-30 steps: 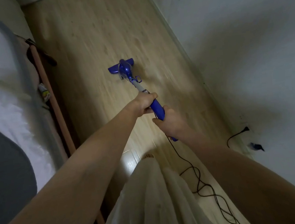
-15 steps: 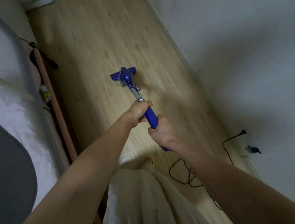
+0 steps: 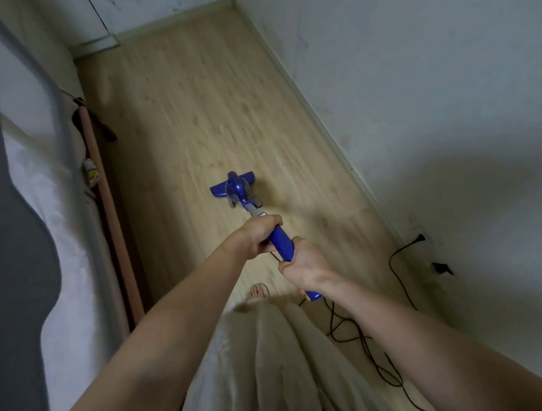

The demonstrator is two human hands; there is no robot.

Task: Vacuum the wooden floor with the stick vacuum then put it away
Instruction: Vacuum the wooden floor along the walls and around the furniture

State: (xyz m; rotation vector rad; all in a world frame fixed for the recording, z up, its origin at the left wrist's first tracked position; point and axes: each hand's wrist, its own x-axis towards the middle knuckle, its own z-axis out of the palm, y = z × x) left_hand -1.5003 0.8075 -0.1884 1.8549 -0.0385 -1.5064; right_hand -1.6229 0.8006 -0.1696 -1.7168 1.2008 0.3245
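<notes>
Gripping the stick vacuum (image 3: 280, 241) with curled fingers, both hands angle it forward-left, head seemingly on floor (image 3: 183, 97).

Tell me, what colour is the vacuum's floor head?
Blue; the floor head shows best in the head view.
</notes>
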